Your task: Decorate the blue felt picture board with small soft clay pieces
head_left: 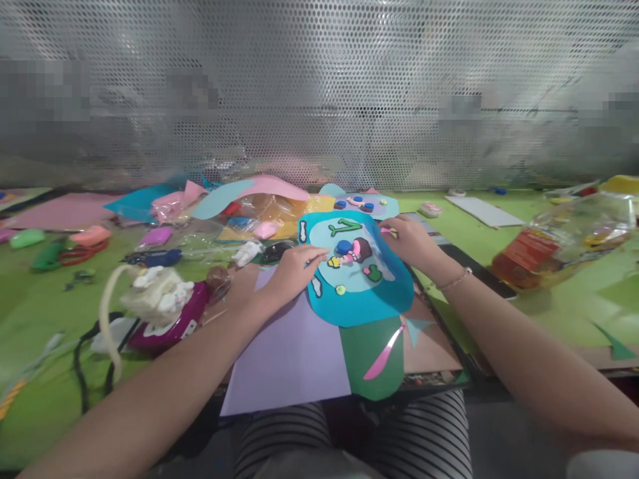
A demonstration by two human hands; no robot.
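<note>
My left hand (294, 269) and right hand (410, 241), fingers closed, pinch opposite edges of the blue foam collage (357, 273) above the desk (549, 293); I read no lettering.

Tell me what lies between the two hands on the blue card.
In the head view, between the left hand and right hand on the blue card lie small clay shapes: a blue blob and a brown piece.

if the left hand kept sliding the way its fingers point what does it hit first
Probably the blue clay blob on the turquoise card; the left hand points right across it, though depth is unclear.
</note>
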